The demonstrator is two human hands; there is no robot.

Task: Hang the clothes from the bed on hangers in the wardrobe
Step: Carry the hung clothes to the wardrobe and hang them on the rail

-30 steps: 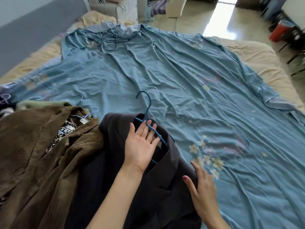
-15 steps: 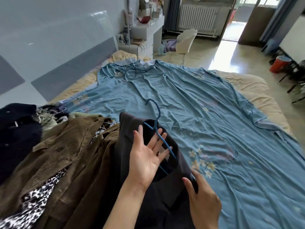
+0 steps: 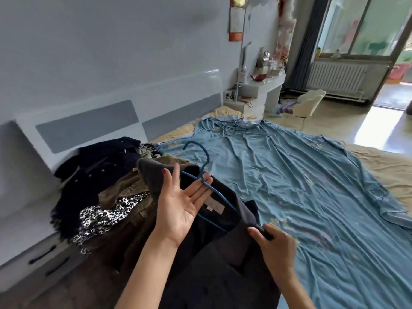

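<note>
Gripping: right hand [image 3: 275,246], nearest the camera, curls its fingers [image 3: 256,233] round a front edge of the dark jacket [image 3: 207,264], just right of the blue hanger [image 3: 206,179].
Cradling: left hand [image 3: 180,204], palm up and fingers spread wide, carries the hanger's neck on its fingertips [image 3: 207,180]; it is the nearer hand to the hook.
Hanger: sits inside the jacket's collar, long axis running from upper left to lower right, hook pointing away over the bed [image 3: 301,186].
Beside: left of the hanger, a brown corduroy coat [image 3: 124,190] and leopard-print garment [image 3: 100,217].
Beyond: dark clothes [image 3: 100,161] against the headboard [image 3: 89,128].
Wardrobe: not in view.
</note>
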